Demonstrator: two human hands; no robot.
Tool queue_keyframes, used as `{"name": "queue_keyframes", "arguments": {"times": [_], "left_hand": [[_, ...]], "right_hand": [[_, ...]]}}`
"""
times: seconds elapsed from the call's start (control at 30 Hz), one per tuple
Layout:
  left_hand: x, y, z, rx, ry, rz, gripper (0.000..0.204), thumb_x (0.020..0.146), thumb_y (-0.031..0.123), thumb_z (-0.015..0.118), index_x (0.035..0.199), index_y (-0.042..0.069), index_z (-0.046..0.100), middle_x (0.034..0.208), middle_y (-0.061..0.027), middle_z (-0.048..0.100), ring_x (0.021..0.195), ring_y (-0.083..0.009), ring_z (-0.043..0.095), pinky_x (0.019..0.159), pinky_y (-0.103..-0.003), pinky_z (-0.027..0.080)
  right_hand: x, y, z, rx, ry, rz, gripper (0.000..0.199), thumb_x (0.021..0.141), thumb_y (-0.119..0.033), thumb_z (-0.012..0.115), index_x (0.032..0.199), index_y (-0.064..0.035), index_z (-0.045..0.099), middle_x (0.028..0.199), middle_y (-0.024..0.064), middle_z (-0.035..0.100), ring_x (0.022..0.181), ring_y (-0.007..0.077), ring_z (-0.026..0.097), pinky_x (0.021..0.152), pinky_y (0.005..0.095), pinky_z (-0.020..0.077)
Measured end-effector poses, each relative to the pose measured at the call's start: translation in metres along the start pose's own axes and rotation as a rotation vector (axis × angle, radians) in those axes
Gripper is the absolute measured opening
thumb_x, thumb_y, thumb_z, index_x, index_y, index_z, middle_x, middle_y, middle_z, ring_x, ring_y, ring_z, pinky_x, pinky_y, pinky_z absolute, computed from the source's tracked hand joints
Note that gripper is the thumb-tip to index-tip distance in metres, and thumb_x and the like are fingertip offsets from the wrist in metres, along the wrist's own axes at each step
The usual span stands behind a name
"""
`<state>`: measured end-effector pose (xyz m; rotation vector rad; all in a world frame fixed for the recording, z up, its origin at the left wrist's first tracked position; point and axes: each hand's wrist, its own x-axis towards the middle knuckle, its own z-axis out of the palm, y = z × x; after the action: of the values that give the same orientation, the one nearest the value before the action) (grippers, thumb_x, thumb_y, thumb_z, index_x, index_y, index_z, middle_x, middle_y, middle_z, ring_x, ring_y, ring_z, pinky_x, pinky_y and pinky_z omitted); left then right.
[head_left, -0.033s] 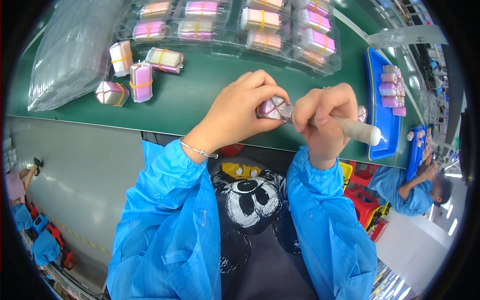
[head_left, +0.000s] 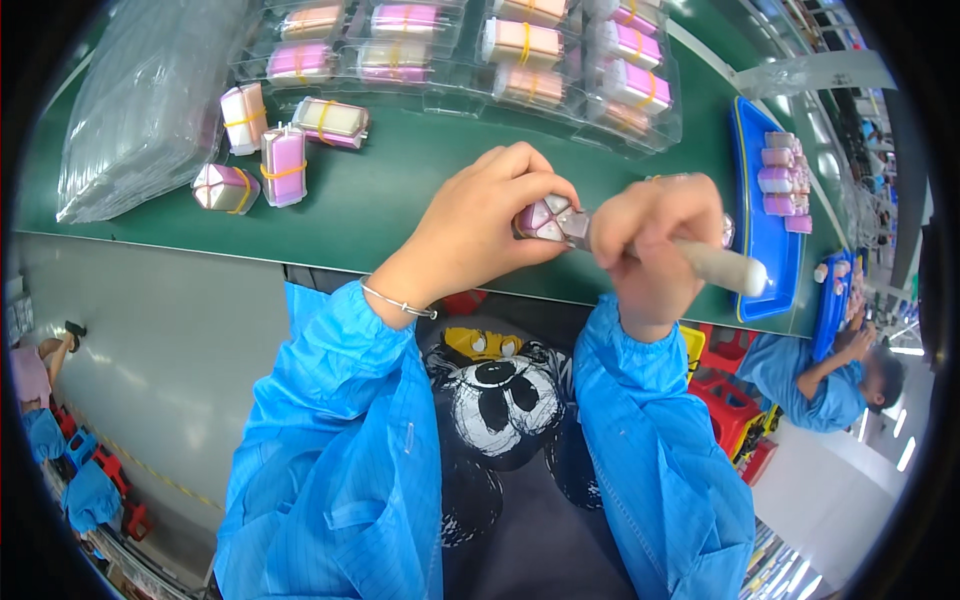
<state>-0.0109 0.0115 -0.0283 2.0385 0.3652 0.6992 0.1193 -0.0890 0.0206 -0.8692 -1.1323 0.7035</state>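
The left hand (head_left: 485,225) has its grip around a pink-and-white faceted block (head_left: 548,216) over the green tabletop (head_left: 390,190); the right hand (head_left: 655,245) grips a beige round-ended handle (head_left: 728,267). This block seems unfinished, while yellow-banded pink-and-cream bundles (head_left: 525,42) sit in clear plastic trays (head_left: 450,103). Fingers hide the block's body and the handle's middle.
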Motion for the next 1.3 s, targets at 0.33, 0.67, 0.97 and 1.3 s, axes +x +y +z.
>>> {"name": "queue_keyframes", "arguments": {"times": [0.33, 0.67, 0.97, 1.3], "left_hand": [[-0.001, 0.006, -0.016, -0.021, -0.234, 0.063, 0.065, 0.070, 0.005, 0.075, 0.130, 0.011, 0.050, 0.120, -0.0065, 0.062, 0.100, -0.0254, 0.060, 0.083, -0.035, 0.048], [-0.002, 0.000, -0.004, -0.069, -0.057, -0.005, 0.039, 0.064, 0.005, 0.081, 0.099, 0.011, 0.067, 0.083, -0.0025, 0.052, 0.079, -0.0195, 0.056, 0.070, -0.031, 0.047], [-0.002, 0.000, -0.003, -0.062, -0.044, -0.016, 0.033, 0.064, 0.005, 0.079, 0.094, 0.011, 0.067, 0.084, -0.0041, 0.052, 0.080, -0.0208, 0.056, 0.068, -0.032, 0.047], [-0.002, 0.000, -0.004, -0.036, -0.035, -0.004, 0.036, 0.062, 0.006, 0.079, 0.096, 0.010, 0.066, 0.086, -0.0047, 0.053, 0.081, -0.0230, 0.056, 0.069, -0.032, 0.048]], "right_hand": [[0.002, -0.008, -0.014, 0.166, 0.095, -0.111, 0.016, 0.091, -0.017, 0.053, 0.089, -0.0067, 0.042, 0.062, 0.0145, 0.054, 0.044, 0.0118, 0.040, 0.039, 0.0251, 0.0318], [-0.006, -0.010, -0.001, 0.086, 0.123, -0.080, 0.015, 0.093, -0.017, 0.054, 0.089, -0.0075, 0.043, 0.063, 0.0145, 0.056, 0.045, 0.0112, 0.041, 0.037, 0.0220, 0.0300], [-0.003, -0.005, 0.006, 0.056, 0.082, -0.039, 0.016, 0.093, -0.018, 0.056, 0.090, -0.0072, 0.045, 0.067, 0.0123, 0.057, 0.048, 0.0072, 0.039, 0.040, 0.0198, 0.0292], [-0.008, -0.007, 0.012, -0.007, 0.072, 0.019, 0.012, 0.092, -0.014, 0.054, 0.089, -0.0062, 0.046, 0.067, 0.0094, 0.055, 0.054, 0.0074, 0.041, 0.046, 0.0210, 0.0308]]}}
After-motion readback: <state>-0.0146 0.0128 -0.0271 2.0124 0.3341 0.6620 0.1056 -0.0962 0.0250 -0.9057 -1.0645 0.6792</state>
